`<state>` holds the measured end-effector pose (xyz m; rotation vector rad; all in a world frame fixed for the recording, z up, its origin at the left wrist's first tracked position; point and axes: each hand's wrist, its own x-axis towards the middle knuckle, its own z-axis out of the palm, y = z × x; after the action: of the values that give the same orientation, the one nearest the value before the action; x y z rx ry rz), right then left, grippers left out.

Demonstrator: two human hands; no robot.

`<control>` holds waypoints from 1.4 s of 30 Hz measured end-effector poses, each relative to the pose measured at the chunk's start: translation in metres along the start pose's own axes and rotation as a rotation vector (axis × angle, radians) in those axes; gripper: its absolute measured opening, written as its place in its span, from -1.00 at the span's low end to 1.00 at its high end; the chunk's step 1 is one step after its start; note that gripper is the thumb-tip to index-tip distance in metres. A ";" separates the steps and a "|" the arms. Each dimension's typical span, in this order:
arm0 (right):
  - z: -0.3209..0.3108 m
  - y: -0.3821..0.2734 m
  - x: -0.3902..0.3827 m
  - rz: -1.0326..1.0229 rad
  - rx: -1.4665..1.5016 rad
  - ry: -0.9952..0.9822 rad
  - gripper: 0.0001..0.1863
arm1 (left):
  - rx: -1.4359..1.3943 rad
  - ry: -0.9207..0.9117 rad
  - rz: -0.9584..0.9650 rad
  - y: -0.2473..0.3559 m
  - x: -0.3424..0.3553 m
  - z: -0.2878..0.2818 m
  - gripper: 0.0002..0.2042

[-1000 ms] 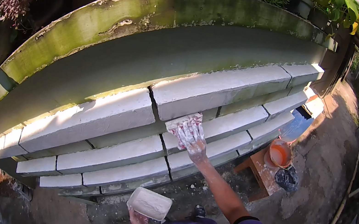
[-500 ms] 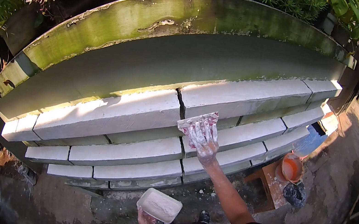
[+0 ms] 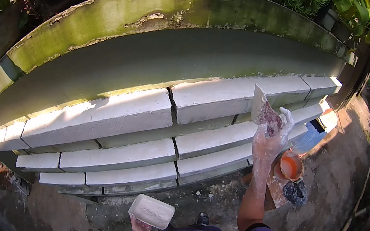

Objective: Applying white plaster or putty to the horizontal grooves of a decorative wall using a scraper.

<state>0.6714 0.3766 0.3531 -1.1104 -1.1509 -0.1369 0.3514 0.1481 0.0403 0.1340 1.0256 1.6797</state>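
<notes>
My right hand, coated in white paste, is closed on a flat putty scraper with a pinkish-red, smeared back and pale blade, tilted up over the right part of the stepped white blocks. Dark cracks divide these blocks, and a green-stained curved wall rises behind them. At the bottom, my left hand grips a white rectangular tray of white paste.
An orange bucket and a dark plastic bag sit on a low wooden stand at the right. A bluish board is beside the blocks. Plants overhang the wall. A bamboo pole lies along the path.
My right hand and scraper have moved rightward and up, away from the middle crack, and the blade has turned from flat to upright. My left hand still holds the tray low.
</notes>
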 end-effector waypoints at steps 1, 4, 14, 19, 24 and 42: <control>-0.005 0.002 0.018 0.056 -0.022 -0.036 -0.32 | -0.011 -0.020 0.004 -0.002 0.002 -0.004 -0.53; -0.013 0.023 0.063 0.322 0.221 -0.355 -0.35 | -0.010 -0.016 -0.002 -0.001 0.004 0.001 -0.55; 0.020 0.084 0.074 0.269 0.302 -0.432 -0.47 | -0.029 0.047 -0.027 -0.001 0.004 0.010 -0.53; 0.042 0.060 0.053 0.228 0.314 -0.421 -0.50 | -0.037 0.010 -0.041 0.000 0.008 0.000 -0.53; 0.053 0.013 0.035 0.138 0.141 -0.411 -0.49 | -0.029 0.010 0.010 -0.001 0.005 -0.001 -0.52; 0.021 0.069 -0.017 0.743 1.152 -0.066 -0.64 | -0.010 0.075 0.031 0.001 -0.002 0.012 -0.52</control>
<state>0.6912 0.4193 0.2956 -0.4154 -0.6035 1.0274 0.3584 0.1529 0.0497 0.0813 1.0755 1.7284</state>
